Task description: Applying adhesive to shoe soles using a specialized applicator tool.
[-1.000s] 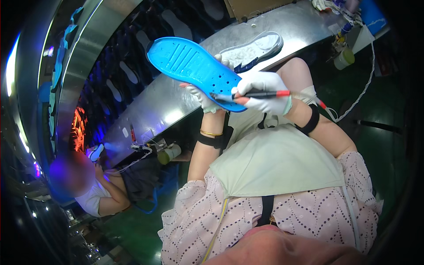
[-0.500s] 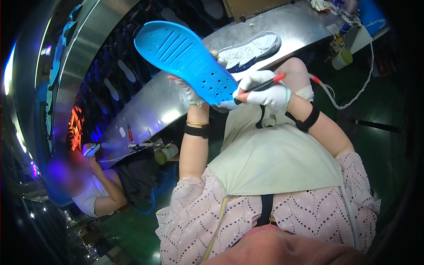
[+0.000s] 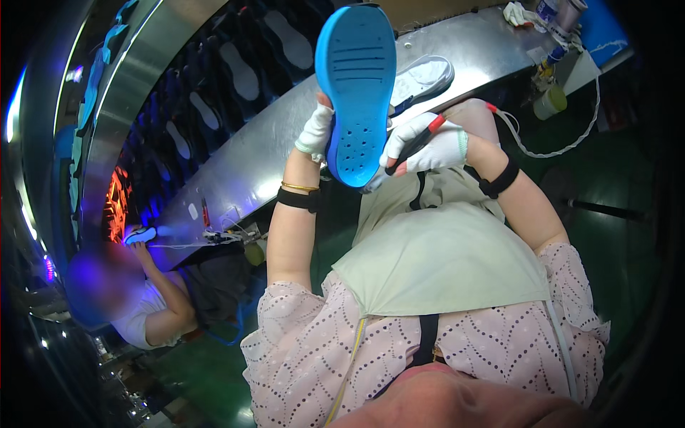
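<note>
L hand (image 3: 316,133) grips blue sole (image 3: 354,89); R hand (image 3: 430,146) pinches blk/red tool (image 3: 412,148) nr lower edge.

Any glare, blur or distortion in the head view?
Head view: white glare on the metal bench; co-worker's head blurred, tinted purple; metal frame at left curving along the dark rim; blue sole sharp enough to show grooves and holes.

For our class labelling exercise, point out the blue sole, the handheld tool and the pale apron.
Blue sole (image 3: 356,101): head view, its face between grooves and holes.
Handheld tool (image 3: 414,148): head view, its black handle.
Pale apron (image 3: 442,260): head view, its broad front.
</note>
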### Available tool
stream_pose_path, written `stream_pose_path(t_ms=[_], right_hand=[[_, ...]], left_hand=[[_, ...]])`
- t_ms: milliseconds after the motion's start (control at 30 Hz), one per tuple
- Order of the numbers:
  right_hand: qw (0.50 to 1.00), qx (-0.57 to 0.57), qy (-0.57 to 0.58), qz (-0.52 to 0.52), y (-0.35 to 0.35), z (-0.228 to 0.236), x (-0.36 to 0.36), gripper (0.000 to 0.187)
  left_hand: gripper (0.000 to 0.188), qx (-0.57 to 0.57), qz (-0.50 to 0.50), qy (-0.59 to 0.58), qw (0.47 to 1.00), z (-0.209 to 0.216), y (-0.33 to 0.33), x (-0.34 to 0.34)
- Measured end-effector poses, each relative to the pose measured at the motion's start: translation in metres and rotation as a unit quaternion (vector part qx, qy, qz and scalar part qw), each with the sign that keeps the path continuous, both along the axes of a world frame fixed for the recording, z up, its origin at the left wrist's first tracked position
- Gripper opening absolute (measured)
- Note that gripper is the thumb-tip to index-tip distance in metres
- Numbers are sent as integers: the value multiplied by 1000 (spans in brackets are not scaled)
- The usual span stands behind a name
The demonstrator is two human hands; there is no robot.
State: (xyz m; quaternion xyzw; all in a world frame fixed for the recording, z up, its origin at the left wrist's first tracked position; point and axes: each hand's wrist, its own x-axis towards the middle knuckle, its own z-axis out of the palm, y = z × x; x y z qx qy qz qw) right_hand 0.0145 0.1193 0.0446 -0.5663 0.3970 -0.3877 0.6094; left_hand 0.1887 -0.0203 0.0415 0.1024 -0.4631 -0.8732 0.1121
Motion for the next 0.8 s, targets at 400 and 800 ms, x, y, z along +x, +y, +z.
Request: stream_pose_path(t_ms=[400, 800], right_hand=[[993, -111, 34, -20, -22, 0, -5, 14], [984, -128, 0, -122, -19, -7, -1, 10]], left_hand=[[86, 30, 43, -141, 989, -6, -19, -6], [74, 20, 65, -185, 980, -16, -13, -5]])
